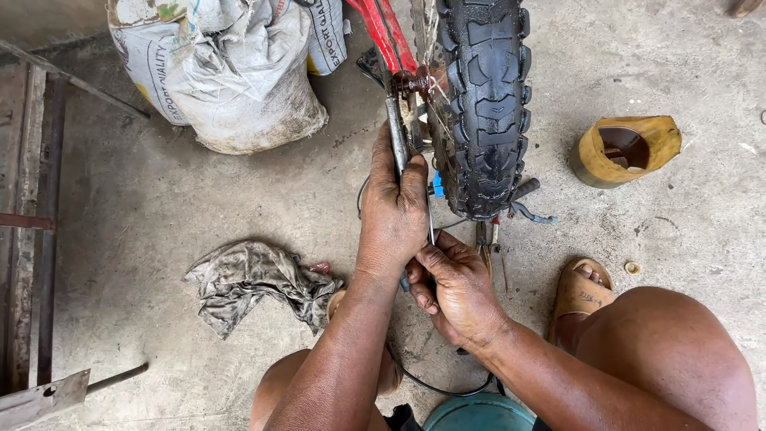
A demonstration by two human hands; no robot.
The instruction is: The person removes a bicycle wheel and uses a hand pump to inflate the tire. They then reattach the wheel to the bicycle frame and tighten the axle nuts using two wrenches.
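Observation:
A knobbly black bicycle tyre (485,104) stands upright in a red frame (388,32) at the top middle. My left hand (392,209) is wrapped around a grey metal stay (396,132) beside the wheel. Just below it, my right hand (455,289) is closed on a thin cable end (431,227) that runs up toward the wheel. A thin black cable (435,389) loops down between my knees. Small brake parts (523,206) stick out under the tyre.
A dirty grey rag (251,281) lies on the concrete floor at the left. Filled white sacks (223,68) sit at the top left. A yellow cut container (625,149) lies at the right, a metal frame (32,223) along the left edge, a teal round object (479,413) below.

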